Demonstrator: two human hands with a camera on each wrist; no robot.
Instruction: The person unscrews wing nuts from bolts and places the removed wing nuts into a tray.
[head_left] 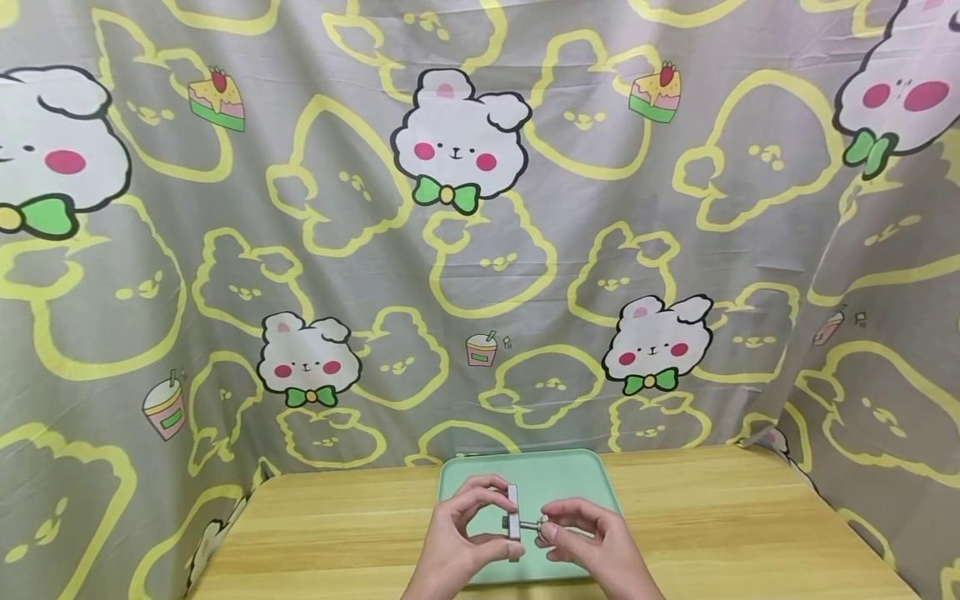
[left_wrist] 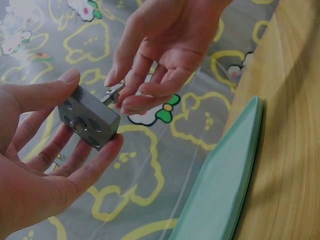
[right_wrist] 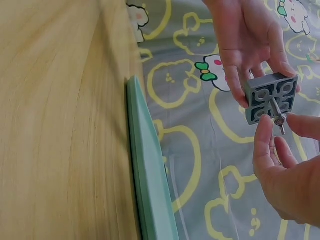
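My left hand (head_left: 467, 533) holds a grey square block (left_wrist: 95, 114) by its edges, thumb on one side and fingers on the other. Round holes show on one face in the left wrist view; ribbed round recesses mark the opposite face in the right wrist view. A metal bolt (right_wrist: 274, 106) runs through the middle of the block, its shank sticking out toward my right hand (head_left: 596, 537). Between thumb and fingertips, that hand pinches a small shiny nut-like piece (right_wrist: 279, 120) on the shank. Fingertips partly hide this piece in the head view.
Beneath both hands lies a pale green tray (head_left: 573, 477) on a light wooden table (head_left: 720, 517). A grey curtain (head_left: 480, 275) with cartoon rabbits hangs behind the table and along both sides.
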